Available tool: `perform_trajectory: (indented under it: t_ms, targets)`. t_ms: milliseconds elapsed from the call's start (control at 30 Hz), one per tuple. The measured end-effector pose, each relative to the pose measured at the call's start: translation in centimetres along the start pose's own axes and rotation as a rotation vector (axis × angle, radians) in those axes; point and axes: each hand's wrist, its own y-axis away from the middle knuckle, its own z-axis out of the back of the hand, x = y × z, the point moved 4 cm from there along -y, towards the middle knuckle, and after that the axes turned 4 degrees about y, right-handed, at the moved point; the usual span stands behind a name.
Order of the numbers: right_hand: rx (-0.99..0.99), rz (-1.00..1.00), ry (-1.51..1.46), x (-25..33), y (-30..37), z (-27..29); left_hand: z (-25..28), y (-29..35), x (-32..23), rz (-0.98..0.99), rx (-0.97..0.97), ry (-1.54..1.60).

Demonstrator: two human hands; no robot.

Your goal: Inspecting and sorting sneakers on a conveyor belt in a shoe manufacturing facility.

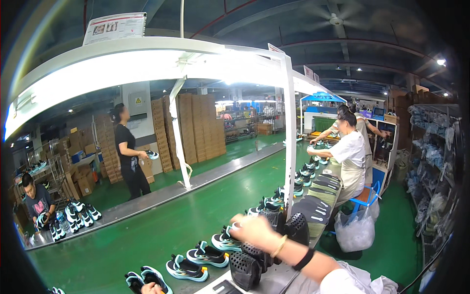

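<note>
My right hand [257,232], slightly blurred and with a yellowish band and a black strap on its arm, reaches over the row. Its curled fingers are at the collar of a black sneaker [224,241] with a pale blue sole. At the bottom edge, only part of my left hand [152,288] shows, its fingers bent against another black and pale blue sneaker [157,278]. Between the hands, a sneaker [184,269] and a further sneaker [207,255] stand on the green surface. Black perforated blocks [245,271] stand beside my right forearm.
A white post [289,127] rises beyond my right hand, carrying a lit overhead frame [127,63]. Stacked dark pads [313,208] lie farther along. A seated person [348,152] handles sneakers there. Across the green surface, one person [128,152] walks with a shoe; another [39,201] works at left.
</note>
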Motion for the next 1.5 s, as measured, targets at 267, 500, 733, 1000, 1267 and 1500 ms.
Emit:
perform_trajectory:
  t_ms: [267,500,733,1000,1267,1500]
  targets:
    - [0.216,-0.303,0.397,-14.4,0.4,-0.9,-7.1,-5.8,-12.0,0.217,0.298,0.328]
    - [0.515,-0.331,0.395,-16.0,0.3,-3.3,-11.7,-5.2,-9.7,0.236,0.639,-0.02]
    - [0.444,-0.268,0.312,-17.6,0.9,-3.5,-12.1,-6.0,-6.6,0.393,0.934,-0.212]
    - [0.074,-0.28,0.238,-12.6,1.0,3.9,-13.5,-4.5,-4.4,0.51,1.189,-0.15]
    - [0.1,-0.036,-0.189,-1.4,0.9,7.5,-9.9,-5.0,-6.5,0.419,0.991,-0.07]
    - [0.287,0.171,-0.186,4.7,0.5,3.6,-8.3,-8.7,-8.6,0.447,0.93,-0.009]
